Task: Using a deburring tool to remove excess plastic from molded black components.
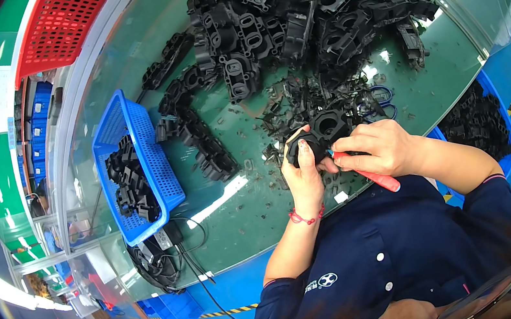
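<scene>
My left hand (307, 175) is closed round a black moulded plastic part (331, 124) that has a round opening, just above the near edge of the green table. In my right hand (379, 147) is a red-handled tool (378, 179), its handle pointing down to the right. The tool's working end meets the part or lies very close to it; my fingers hide the exact contact. Behind my hands lies a heap of thin black plastic scraps (296, 98). Blue-handled scissors (384, 97) rest to the right of these scraps.
A large pile of black moulded parts (251, 33) covers the table's far side. Blue baskets of black parts stand at the left (171, 187) and right (500, 96). Coiled black cables (153, 265) sit at the table's left corner. A red perforated crate (58, 34) is at upper left.
</scene>
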`<control>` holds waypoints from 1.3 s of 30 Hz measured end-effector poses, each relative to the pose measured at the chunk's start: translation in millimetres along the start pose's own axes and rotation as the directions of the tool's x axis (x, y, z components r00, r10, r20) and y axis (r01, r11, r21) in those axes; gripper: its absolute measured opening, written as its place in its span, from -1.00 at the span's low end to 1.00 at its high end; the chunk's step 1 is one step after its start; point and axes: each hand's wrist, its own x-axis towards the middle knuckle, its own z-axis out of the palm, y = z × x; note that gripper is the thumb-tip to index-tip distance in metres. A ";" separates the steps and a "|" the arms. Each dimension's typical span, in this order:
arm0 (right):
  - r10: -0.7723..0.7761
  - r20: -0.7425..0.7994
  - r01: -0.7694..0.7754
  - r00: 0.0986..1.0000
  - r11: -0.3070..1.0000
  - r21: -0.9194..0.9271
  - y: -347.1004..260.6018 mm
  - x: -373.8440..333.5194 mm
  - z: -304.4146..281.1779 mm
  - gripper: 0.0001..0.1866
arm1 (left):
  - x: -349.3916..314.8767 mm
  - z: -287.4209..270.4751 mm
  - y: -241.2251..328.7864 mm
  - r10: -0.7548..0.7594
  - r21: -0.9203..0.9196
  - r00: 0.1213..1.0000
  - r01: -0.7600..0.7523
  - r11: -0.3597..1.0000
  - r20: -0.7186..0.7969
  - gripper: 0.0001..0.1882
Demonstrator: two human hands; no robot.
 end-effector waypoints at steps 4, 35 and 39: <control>-0.083 0.009 0.083 0.997 0.995 -0.059 2.2 1.2 4.0 -0.80 | 1.5 3.7 0.3 -0.027 -0.043 0.999 0.025 0.999 -0.043 -0.58; 0.433 0.043 -0.382 0.900 0.738 0.557 0.1 -2.6 -3.2 -0.84 | -3.2 4.7 8.8 0.096 0.231 0.994 -0.106 0.967 0.055 -0.61; 0.385 0.046 -0.349 0.922 0.771 0.533 3.3 -2.6 -3.9 -0.82 | -2.1 3.4 8.1 0.104 0.246 0.992 -0.118 0.962 0.068 -0.63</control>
